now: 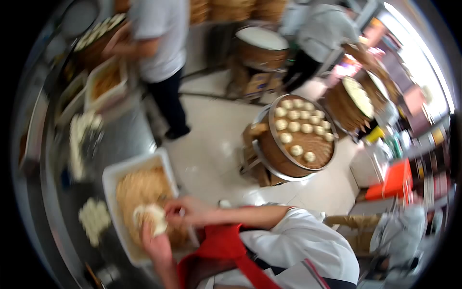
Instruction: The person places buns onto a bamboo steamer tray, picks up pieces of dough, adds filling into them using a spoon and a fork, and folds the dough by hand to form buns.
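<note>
My left hand (158,244) holds a round dough wrapper (155,214), cupped from below, with some filling on it. It is over a white plastic tub (109,195) of brownish filling (139,185). Just beside the wrapper, my right hand (190,212) has its fingers pinched together. A small dark shape shows near those fingertips, too blurred to name. On the metal counter left of the tub lies a pile of pale dough pieces (94,221).
A large round steamer (313,149) with several white buns stands behind the tub. More dough (79,144) lies along the counter (130,125). Another tub (106,84) sits at its far end near a co-worker (161,43). Others stand upper right and lower right. An orange crate (392,180) is at right.
</note>
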The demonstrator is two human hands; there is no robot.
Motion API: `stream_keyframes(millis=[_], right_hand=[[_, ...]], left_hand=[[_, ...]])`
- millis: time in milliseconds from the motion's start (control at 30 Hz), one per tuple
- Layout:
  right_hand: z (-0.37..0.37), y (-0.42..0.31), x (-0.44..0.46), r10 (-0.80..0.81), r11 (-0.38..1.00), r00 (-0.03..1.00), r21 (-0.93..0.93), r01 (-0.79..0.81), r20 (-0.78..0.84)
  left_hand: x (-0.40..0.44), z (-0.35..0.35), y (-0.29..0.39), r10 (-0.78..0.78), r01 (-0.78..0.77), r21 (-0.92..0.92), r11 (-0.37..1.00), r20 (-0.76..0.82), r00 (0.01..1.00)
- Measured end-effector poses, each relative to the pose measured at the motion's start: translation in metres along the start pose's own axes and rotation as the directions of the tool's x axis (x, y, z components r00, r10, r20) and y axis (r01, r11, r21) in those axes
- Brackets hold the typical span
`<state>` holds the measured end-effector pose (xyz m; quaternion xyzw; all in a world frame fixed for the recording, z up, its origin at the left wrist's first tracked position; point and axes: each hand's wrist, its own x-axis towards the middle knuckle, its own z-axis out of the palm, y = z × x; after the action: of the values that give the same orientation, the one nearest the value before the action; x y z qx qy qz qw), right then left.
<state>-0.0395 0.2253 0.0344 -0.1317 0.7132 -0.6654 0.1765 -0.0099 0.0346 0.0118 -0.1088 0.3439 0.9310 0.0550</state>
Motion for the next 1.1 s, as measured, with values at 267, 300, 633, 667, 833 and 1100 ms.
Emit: stream_keyframes(millis=[267, 300, 633, 667, 833, 1100], right_hand=[[0.006, -0.005, 0.004, 0.046, 0.99, 0.999, 0.134, -0.042, -0.024], [0.004, -0.004, 0.005, 0.069, 0.989, 0.998, 0.134, -0.067, -0.013], [0.002, -0.019, 0.005, -0.111, 0.968, 0.988, -0.236, 0.083, -0.108], [0.0, -0.022, 0.006, -0.19, 0.931, 0.976, -0.334, 0.146, -0.104], [-0.006, -0.024, 0.019, -0.191, 0.925, 0.977, -0.352, 0.145, -0.099], [-0.011, -0.014, 0.017, 0.021, 0.999, 0.999, -0.032, -0.022, -0.045]], left_hand=[[-0.003, 0.044, 0.003, 0.02, -0.021, -0.024, 1.0, -0.039, 0.999], [-0.002, 0.043, 0.003, 0.018, -0.018, -0.032, 0.999, -0.029, 0.999], [0.001, 0.042, -0.007, 0.094, -0.086, 0.067, 0.994, -0.118, 0.989], [0.001, 0.041, -0.008, 0.093, -0.086, 0.059, 0.995, -0.126, 0.988], [0.001, 0.041, -0.004, 0.076, -0.074, 0.018, 0.997, -0.091, 0.993], [0.001, 0.038, -0.006, -0.026, 0.026, 0.003, 1.0, -0.055, 0.998]])
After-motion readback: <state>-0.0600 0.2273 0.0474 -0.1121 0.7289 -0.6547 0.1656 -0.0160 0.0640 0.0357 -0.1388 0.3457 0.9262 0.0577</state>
